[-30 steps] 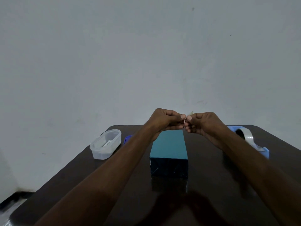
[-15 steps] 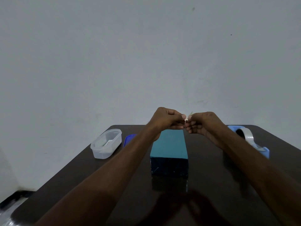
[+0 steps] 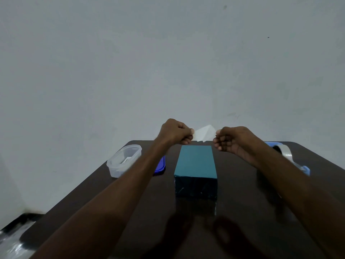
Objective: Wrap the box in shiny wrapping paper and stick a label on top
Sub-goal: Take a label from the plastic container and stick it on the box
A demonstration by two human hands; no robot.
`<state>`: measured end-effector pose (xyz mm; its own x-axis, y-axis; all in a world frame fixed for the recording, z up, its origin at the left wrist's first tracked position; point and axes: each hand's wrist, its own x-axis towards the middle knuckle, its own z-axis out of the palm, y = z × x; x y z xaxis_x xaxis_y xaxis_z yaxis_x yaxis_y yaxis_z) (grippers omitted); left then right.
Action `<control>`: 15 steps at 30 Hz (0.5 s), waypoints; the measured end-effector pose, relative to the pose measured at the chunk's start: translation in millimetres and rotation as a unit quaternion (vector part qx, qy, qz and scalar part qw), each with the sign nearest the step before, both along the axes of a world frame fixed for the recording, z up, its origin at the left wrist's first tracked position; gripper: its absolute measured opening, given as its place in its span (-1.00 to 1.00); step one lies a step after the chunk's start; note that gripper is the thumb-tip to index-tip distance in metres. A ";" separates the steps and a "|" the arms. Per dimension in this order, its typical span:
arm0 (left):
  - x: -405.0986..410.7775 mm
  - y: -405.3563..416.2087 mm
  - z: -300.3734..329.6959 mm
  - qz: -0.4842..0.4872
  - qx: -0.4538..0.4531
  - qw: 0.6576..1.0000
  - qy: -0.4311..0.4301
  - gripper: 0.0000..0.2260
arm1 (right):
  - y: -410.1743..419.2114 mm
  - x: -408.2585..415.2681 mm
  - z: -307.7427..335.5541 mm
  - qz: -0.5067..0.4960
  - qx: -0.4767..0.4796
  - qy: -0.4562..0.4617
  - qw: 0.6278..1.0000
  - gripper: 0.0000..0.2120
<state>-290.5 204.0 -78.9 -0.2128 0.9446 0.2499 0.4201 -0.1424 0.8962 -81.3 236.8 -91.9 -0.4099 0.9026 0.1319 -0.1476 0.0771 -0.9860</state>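
The box (image 3: 196, 163), wrapped in shiny teal paper, lies lengthwise in the middle of the dark table (image 3: 233, 212). Both of my hands are raised above its far end. A small white label sheet (image 3: 204, 133), blurred, stretches between them. My left hand (image 3: 175, 132) pinches its left edge between thumb and fingers. My right hand (image 3: 231, 140) is closed at its right edge, a hand's width from the left hand. Whether the sheet is in one piece or two I cannot tell.
A clear plastic container (image 3: 124, 159) with a slip of paper inside stands at the left, its blue lid (image 3: 161, 165) beside it, partly behind my left forearm. A blue tape dispenser (image 3: 287, 156) sits at the right edge. A plain wall rises behind the table.
My hands, which were pinched together on something small, have pulled apart sideways, and the white sheet now shows between them. The box has not moved.
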 end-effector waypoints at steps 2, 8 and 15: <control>-20.0 -1.7 -2.5 0.038 -0.025 0.998 0.033 -0.86 | -2.0 2.8 0.8 0.008 -0.007 -0.006 1.000 -0.92; -63.5 -14.5 -22.0 0.132 -0.138 0.976 0.101 -0.88 | -8.1 -0.1 -2.2 0.017 -0.005 -0.021 1.000 -0.93; -81.2 -25.5 -60.8 0.163 -0.335 0.875 0.310 -0.83 | -17.7 -18.7 -2.7 0.000 -0.030 -0.073 0.997 -0.90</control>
